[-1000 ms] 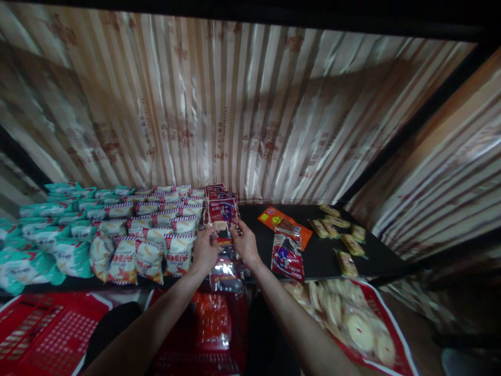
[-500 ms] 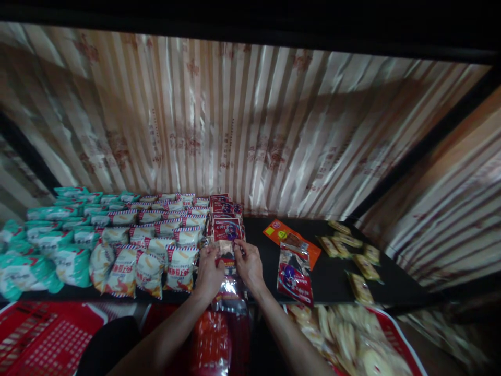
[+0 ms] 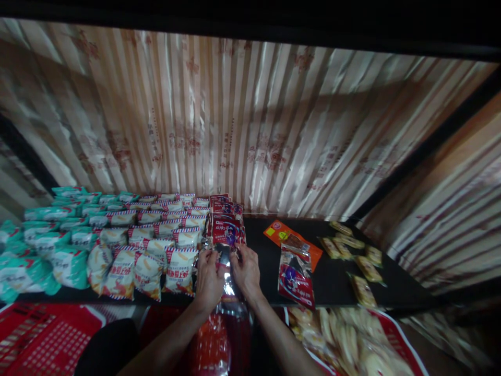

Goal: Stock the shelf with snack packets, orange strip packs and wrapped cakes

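Note:
My left hand [image 3: 209, 277] and my right hand [image 3: 246, 269] are side by side at the near end of a row of dark red snack packets [image 3: 227, 230]. Between them lies a dark, shiny snack packet [image 3: 224, 266], its two side edges pinched by the fingertips. The fingers partly cover it, and its lower end meets other glossy wrapping. Below the shelf edge, between my forearms, is a clear-wrapped red and orange bundle [image 3: 213, 339]. White snack bags [image 3: 180, 271] with striped tops stand close to my left hand.
Teal bags [image 3: 70, 266] fill the left of the black shelf [image 3: 258, 230]. Right of my hands lie a loose dark red packet [image 3: 296, 277], an orange packet [image 3: 284, 234] and several small yellow packs [image 3: 368, 268]. Red baskets [image 3: 58, 339] stand below; the right one holds pale wrapped food [image 3: 352, 339].
Both hands have shifted slightly, with the fingers drawn closer together. Dark, glossy wrapping now shows between them where a lighter, patterned part showed before.

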The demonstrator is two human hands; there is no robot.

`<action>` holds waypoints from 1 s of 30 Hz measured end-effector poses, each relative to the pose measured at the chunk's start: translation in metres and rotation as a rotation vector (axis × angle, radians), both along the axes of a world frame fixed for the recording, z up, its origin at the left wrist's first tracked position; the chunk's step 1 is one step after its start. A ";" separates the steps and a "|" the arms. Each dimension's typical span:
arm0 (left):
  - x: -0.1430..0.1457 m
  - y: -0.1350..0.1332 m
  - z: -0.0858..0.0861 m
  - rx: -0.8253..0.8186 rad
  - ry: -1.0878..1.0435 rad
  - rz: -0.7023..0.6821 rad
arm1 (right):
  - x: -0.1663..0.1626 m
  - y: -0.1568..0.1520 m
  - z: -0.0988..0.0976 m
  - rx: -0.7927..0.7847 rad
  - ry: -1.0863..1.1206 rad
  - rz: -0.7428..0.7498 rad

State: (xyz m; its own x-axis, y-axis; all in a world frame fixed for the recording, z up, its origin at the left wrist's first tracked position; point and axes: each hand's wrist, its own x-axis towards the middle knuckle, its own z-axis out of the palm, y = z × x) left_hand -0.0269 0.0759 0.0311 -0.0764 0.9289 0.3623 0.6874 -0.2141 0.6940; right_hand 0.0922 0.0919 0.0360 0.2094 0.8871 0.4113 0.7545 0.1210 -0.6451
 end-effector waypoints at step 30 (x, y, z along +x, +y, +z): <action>-0.001 -0.017 -0.014 0.111 0.122 -0.048 | 0.008 -0.004 -0.018 0.018 0.128 0.064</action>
State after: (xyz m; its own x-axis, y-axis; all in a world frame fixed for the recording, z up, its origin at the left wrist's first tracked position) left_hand -0.0280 0.0586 0.0171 0.0179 0.8841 0.4670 0.7522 -0.3196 0.5762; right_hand 0.1005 0.0875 0.0179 0.2041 0.8932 0.4006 0.6561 0.1789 -0.7332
